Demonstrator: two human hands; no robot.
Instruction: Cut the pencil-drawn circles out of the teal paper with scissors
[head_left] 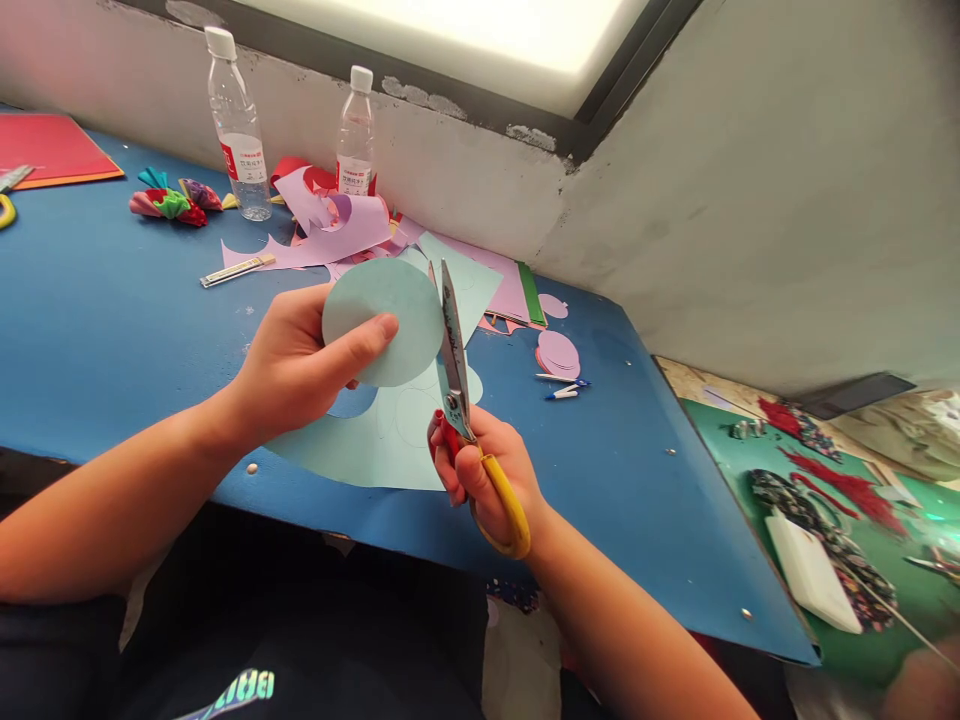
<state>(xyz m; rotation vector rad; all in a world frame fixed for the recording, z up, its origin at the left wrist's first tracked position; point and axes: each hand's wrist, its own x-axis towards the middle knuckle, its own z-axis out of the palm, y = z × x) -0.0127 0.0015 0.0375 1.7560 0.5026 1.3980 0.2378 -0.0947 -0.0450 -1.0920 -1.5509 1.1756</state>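
One paper circle (pixel 375 325) pinched in the left hand (pixel 315 350) — scissors (pixel 459 400) gripped in the right hand (pixel 495 475).

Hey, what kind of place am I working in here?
Probably a small craft workroom: your right hand holds scissors beside a pale green paper disc in your left, purple paper offcuts lie on the blue table, and patterned fabric sits on the green table beyond.

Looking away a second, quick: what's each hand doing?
Left hand: closed on light-blue disc.
Right hand: closed on scissors, blades slightly apart.
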